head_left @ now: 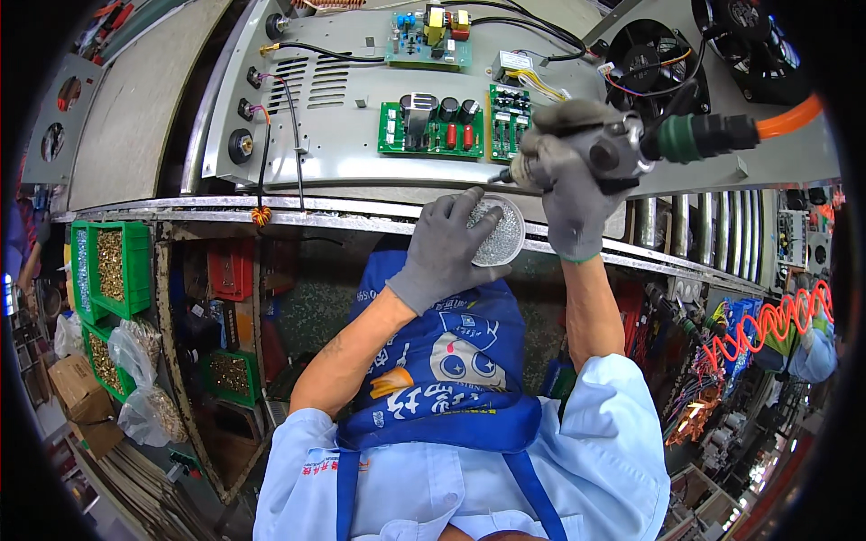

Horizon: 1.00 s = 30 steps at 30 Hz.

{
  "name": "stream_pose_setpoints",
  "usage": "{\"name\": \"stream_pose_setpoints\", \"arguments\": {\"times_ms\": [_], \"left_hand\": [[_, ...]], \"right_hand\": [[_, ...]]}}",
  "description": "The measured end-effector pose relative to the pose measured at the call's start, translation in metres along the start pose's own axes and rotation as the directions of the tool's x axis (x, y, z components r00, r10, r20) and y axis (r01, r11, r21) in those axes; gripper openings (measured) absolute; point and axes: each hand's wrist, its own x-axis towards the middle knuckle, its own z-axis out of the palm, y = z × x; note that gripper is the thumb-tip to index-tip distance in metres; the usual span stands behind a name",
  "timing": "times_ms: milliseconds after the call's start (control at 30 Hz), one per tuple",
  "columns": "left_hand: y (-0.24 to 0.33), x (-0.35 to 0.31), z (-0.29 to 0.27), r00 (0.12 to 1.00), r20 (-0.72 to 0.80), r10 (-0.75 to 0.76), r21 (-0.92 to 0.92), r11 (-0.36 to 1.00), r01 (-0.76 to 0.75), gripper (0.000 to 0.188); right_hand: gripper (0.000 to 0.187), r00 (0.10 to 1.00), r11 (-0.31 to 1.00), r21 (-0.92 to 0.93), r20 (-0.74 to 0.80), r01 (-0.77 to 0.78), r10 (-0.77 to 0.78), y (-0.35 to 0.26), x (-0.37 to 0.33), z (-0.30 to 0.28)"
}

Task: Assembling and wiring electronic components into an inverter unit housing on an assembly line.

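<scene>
My left hand, in a grey glove, grips the left side of a round white dish filled with small shiny metal pieces, probably screws. One finger reaches over its rim onto the pieces. My right hand, gloved alike, is closed around an air screwdriver, whose bit points left, just above the dish. Beyond the tool lies a grey metal chassis. Fixed on it are a green board with black capacitors, a narrower green board and an upper board with yellow transformers.
An orange hose runs right from the screwdriver. Black fans stand at the chassis's right. Metal rollers line the bench edge. Green bins of brass-coloured fasteners sit at left. A red coiled hose hangs at right, near another person.
</scene>
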Motion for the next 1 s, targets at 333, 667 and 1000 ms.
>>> {"name": "stream_pose_setpoints", "arguments": {"times_ms": [333,667,1000], "left_hand": [[-0.001,0.001,0.001,1.0,-0.03,0.007,-0.02,1.0,-0.007,0.087],[0.004,0.001,-0.001,0.999,-0.012,-0.03,-0.011,0.999,0.03,0.087],[0.002,0.002,-0.001,1.0,-0.028,0.015,-0.002,1.0,-0.015,0.086]], "right_hand": [[0.017,0.983,0.978,-0.113,0.07,0.178,-0.17,0.027,0.04,0.014],[0.014,0.951,0.932,-0.222,0.177,0.288,-0.252,0.035,0.052,0.019],[0.028,0.995,0.985,-0.143,0.008,0.095,-0.095,0.004,-0.002,-0.016]]}}
